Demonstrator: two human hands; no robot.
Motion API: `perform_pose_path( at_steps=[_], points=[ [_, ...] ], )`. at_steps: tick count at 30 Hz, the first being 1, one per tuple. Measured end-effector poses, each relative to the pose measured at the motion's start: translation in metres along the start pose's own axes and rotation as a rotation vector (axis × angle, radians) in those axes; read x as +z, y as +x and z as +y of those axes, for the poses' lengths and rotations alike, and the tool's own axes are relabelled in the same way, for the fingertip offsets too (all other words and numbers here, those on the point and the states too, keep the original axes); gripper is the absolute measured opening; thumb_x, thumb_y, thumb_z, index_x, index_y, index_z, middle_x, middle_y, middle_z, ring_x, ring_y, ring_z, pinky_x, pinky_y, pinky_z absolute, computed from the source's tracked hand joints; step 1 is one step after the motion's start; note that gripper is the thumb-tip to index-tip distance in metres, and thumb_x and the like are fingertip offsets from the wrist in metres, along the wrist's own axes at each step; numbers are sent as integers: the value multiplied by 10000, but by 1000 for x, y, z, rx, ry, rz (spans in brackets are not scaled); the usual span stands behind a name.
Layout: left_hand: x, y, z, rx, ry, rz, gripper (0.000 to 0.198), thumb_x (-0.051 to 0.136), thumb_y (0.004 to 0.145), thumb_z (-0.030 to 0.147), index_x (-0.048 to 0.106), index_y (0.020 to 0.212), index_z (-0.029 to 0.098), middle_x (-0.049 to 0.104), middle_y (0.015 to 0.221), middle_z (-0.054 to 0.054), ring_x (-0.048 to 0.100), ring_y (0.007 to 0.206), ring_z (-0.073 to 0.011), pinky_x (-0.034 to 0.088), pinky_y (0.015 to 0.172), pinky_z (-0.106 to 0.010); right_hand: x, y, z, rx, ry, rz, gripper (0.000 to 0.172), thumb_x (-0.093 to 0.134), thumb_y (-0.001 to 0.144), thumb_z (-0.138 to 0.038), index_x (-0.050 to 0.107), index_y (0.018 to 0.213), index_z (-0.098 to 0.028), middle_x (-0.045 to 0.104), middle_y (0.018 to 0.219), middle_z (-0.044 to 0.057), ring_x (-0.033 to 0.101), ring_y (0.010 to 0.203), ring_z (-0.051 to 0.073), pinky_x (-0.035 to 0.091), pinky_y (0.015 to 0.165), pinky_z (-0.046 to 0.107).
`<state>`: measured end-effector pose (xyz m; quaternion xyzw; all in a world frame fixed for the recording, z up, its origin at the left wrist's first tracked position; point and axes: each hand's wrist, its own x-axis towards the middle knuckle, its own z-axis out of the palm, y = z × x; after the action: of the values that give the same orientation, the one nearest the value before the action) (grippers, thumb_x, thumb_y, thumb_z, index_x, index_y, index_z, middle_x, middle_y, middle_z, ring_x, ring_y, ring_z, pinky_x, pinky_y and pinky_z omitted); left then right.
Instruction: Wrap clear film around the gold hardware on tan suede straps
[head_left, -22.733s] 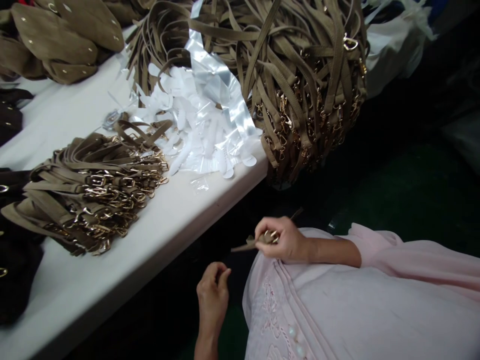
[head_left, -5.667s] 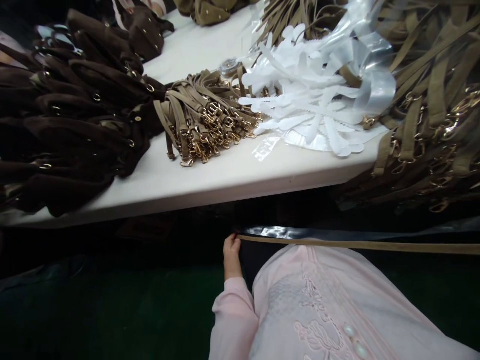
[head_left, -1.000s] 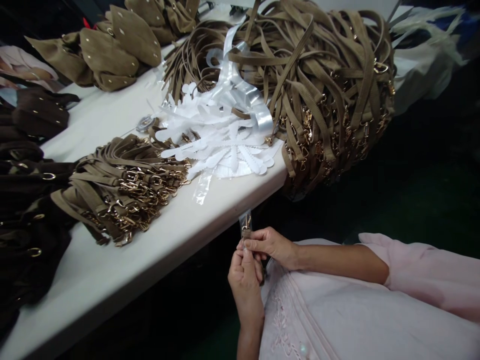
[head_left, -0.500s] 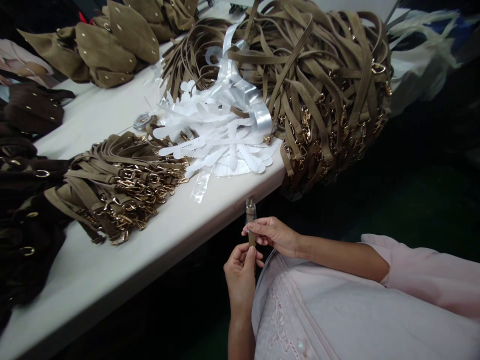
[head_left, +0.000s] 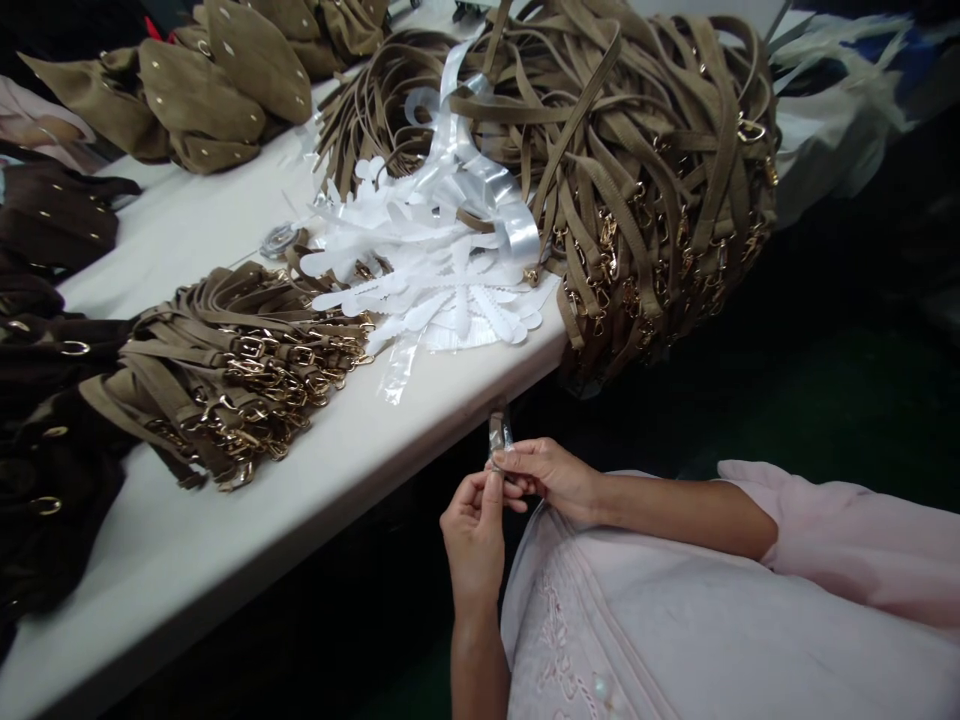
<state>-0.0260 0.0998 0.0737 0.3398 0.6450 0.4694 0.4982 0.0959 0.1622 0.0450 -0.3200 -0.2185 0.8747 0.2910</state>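
Note:
Just below the table edge, a short brown strap (head_left: 496, 430) with clear shiny film around it sticks up from my fingers; glare and my fingers hide most of it. My right hand (head_left: 555, 477), coming in from the right, pinches the wrapped part between thumb and fingers. Under it, my left hand (head_left: 472, 530) is closed with its thumb tip against the lower end, touching the right fingers. Nearest on the table lie white die-cut strips (head_left: 457, 290) and a piece of clear film (head_left: 397, 370) near the edge.
A bundle of short brown straps with gold buckles (head_left: 225, 370) lies on the white table (head_left: 330, 450). Long straps with gold clasps (head_left: 652, 180) hang over its right edge. Brown bags (head_left: 217, 90) and dark bags (head_left: 45, 430) stand left. Another person's arm (head_left: 45, 125) shows far left.
The strap's gold buckle and brown end showed before; now it is turned and its film catches the light. My left hand has moved slightly up towards my right fingers.

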Motion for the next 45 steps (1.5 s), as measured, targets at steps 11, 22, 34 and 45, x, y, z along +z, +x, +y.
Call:
perform_pose_path(
  at_steps=[11,22,34,45],
  points=[
    [-27,-11,-38,-81,-118,-237,323,591,912,403,693,1076,143,708,888,-82,623,768,-154,482,764,-280,-23,19,-36,-18,134,96,187,778,777,-259,735,842,-89,678,967,70,406,564,10,342,435,93],
    [-26,-16,-22,-107,82,10,290,684,827,424,721,864,138,654,682,-23,416,461,-48,323,428,-177,-9,6,-14,-104,-268,96,408,808,720,-446,755,878,-74,532,591,-13,394,528,30,285,484,163],
    [-12,5,-14,-190,-69,-71,317,686,800,425,646,704,126,618,560,-15,475,408,-71,384,416,-181,-2,3,13,-53,-339,75,468,795,685,-539,676,740,-89,553,569,-6,450,531,64,309,509,198],
    [-31,-15,-31,-62,170,-65,302,615,872,447,647,829,149,560,650,17,458,476,-72,375,479,-202,-22,21,-1,31,-98,133,411,864,645,-410,761,895,-101,639,837,43,435,579,17,310,500,143]
  ],
)
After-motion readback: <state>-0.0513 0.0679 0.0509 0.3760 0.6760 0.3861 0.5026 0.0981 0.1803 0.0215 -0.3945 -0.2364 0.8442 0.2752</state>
